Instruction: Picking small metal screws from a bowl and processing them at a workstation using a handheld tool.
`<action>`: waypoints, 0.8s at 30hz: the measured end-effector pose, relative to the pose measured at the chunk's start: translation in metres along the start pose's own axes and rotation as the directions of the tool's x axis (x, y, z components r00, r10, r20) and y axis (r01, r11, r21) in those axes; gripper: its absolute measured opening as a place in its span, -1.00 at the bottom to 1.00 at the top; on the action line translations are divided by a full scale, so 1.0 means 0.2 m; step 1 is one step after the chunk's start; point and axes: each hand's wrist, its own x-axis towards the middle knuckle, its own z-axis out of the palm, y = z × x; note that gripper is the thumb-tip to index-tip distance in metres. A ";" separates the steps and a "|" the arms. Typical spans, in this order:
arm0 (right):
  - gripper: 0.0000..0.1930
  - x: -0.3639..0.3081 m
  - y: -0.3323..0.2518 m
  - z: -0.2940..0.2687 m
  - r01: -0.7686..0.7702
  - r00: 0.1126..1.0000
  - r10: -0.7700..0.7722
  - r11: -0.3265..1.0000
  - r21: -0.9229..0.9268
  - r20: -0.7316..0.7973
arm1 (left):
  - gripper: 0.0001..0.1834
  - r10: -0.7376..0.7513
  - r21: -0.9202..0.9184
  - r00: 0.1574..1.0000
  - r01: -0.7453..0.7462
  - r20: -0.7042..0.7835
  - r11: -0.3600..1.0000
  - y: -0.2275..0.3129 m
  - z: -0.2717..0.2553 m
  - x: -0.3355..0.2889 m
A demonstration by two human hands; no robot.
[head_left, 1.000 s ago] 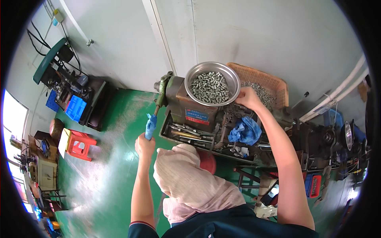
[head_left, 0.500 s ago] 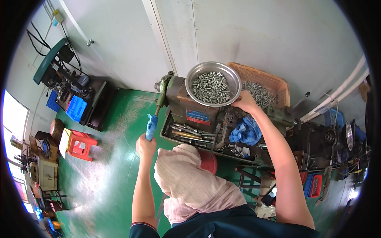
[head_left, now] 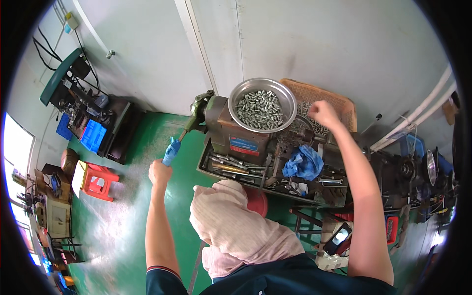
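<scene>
In the head view, we take the steel bowl [head_left: 289, 100] as our landmark; it sits where it did half a second ago, filled with small metal pieces [head_left: 260, 109]. To its lower left, we see the left hand [head_left: 160, 173] closed around the lower end of the blue wrap [head_left: 171, 151] on a lever [head_left: 183, 134]. Compared with the earlier frame, lever and hand have swung out to the left, farther from the bowl.

The right hand [head_left: 323, 113] has changed place too. Earlier it was at the bowl's lower-right rim; now we find it just right of the bowl and clear of it, in front of the woven basket [head_left: 314, 88] with more metal pieces. Its fingers are curled in narrow, and we cannot tell whether they hold anything. With that hand gone, we see more of the machine [head_left: 298, 132] at the bowl's lower right. The crumpled blue cloth [head_left: 304, 162] stays below and right of the bowl.
</scene>
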 end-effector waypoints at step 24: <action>-0.49 -1.14 0.72 -0.52 -0.392 0.880 0.141 0.756 -0.525 -0.454 | -0.83 0.079 -0.050 0.994 -0.082 -0.075 0.995 0.01 0.02 -0.02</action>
